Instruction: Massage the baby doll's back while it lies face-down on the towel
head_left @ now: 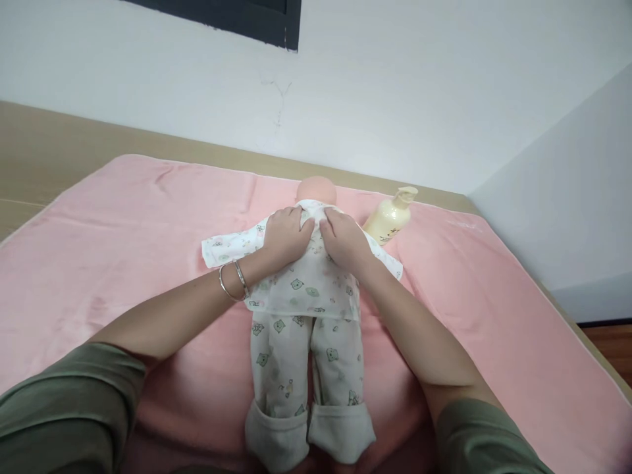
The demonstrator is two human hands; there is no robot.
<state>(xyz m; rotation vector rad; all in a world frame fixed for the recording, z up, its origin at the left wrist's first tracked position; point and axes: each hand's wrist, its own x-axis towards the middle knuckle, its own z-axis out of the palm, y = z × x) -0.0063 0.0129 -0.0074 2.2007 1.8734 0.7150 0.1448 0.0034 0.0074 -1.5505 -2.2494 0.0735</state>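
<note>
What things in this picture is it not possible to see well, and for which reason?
In the head view:
- Face of the doll: not visible; only the smooth crown shows.
- Shirt print beneath the left hand and right hand: covered by them.
- Writing on the pump bottle: too small to read.
- Dark frame on the wall: cut off by the top edge.

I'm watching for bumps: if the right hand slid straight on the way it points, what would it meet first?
The right hand would probably meet the smooth, round, peach-coloured doll head just past the white, animal-print cloth shirt; depth is unclear.
</note>
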